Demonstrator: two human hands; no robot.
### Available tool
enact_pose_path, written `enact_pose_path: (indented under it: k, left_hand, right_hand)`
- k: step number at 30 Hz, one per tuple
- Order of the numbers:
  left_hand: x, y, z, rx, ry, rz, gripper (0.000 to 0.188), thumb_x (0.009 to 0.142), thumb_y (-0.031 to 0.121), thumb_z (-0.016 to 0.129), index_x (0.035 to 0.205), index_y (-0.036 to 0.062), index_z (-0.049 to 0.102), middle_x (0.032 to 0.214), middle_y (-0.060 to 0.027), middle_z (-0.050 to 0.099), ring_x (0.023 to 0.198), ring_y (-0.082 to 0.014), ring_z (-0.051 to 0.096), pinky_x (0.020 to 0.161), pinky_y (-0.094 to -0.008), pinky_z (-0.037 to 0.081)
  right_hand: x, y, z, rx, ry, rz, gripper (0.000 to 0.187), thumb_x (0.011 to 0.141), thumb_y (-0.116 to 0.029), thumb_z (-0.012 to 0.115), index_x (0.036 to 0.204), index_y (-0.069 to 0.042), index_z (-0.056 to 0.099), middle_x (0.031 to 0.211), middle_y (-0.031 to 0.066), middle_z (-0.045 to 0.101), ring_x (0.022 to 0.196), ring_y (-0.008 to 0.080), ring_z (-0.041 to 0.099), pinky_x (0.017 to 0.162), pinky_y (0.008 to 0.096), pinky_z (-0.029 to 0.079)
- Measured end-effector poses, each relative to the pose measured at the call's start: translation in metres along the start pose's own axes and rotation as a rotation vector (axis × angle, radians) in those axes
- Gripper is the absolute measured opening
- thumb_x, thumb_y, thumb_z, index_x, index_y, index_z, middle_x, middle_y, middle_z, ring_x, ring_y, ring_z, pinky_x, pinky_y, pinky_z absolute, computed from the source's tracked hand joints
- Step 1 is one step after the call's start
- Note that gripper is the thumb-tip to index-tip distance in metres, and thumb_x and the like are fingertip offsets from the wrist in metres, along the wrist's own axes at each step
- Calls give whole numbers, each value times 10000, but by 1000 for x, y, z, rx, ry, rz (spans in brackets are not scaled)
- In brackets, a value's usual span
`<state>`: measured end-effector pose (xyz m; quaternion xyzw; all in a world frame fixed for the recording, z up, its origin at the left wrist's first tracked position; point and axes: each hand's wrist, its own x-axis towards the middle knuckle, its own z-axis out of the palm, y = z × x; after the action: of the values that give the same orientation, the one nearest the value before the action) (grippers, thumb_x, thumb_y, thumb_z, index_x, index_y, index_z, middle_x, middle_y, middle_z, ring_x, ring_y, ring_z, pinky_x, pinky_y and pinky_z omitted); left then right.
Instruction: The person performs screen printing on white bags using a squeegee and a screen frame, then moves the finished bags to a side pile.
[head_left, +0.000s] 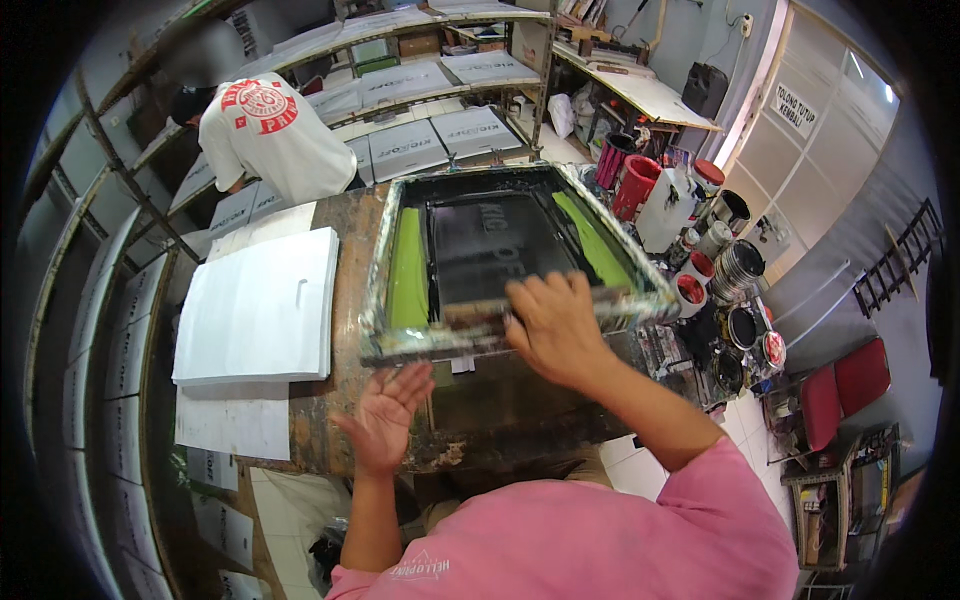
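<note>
Paper stack left of screen frame; red tub right.

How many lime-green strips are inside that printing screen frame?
2: left green strip, along the left side of the screen frame; right green strip, along its right. Any under the right hand would be hidden.

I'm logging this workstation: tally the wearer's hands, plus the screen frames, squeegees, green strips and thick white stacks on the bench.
Hands (left hand, right hand): 2
Screen frame: 1
Squeegee, under the right hand: 1
Green strips inside the frame: 2
Thick white stack: 1
Total: 7
</note>
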<state>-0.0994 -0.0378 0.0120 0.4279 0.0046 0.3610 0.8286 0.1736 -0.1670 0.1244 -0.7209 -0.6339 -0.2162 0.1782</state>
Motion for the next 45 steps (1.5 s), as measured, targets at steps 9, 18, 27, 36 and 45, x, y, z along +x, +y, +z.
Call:
enact_pose_path:
  k: [9, 18, 27, 36, 45]
  left_hand:
    - [49, -47, -13, 1858, 174, -378, 1004, 973, 788, 442, 1679, 96, 269, 1705, -334, 179, 1606, -491, 100, 1249, -705, 45]
    - [41, -83, -14, 2122, 157, -436, 1018, 950, 842, 381, 1660, 115, 342, 1724, -303, 153, 1614, -486, 24, 1197, -742, -123]
    - [57, -78, -6, 1953, 194, -147, 903, 971, 630, 633, 1515, -76, 487, 1574, -256, 496, 1520, -446, 368, 1239, -689, 139]
    - [147, -16, -12, 1701, 555, 378, 287, 924, 154, 779, 1181, 27, 780, 1113, -202, 760, 1051, -336, 711, 888, -432, 570]
    - [72, 111, -109, 1891, 621, 512, 262, 902, 58, 775, 1162, 44, 797, 1108, -132, 770, 1034, -303, 694, 943, -405, 540]
  right_hand:
    - [99, 31, -37, 50, 275, -29, 381, 902, -451, 705, 880, -71, 683, 823, 100, 656, 824, 290, 614, 862, 474, 411]
    - [144, 53, -54, 29, 268, -10, 428, 926, -485, 704, 830, -67, 688, 761, 104, 668, 803, 305, 665, 870, 479, 426]
    - [158, 58, -58, 25, 280, -32, 412, 953, -436, 676, 908, -27, 690, 776, 151, 653, 781, 351, 637, 779, 441, 406]
    - [162, 61, -59, 44, 291, -23, 450, 953, -465, 665, 893, -22, 713, 782, 156, 676, 800, 346, 666, 797, 470, 422]
    - [160, 55, -64, 54, 247, 57, 478, 961, -489, 657, 850, -24, 678, 803, 167, 668, 815, 356, 646, 877, 476, 433]
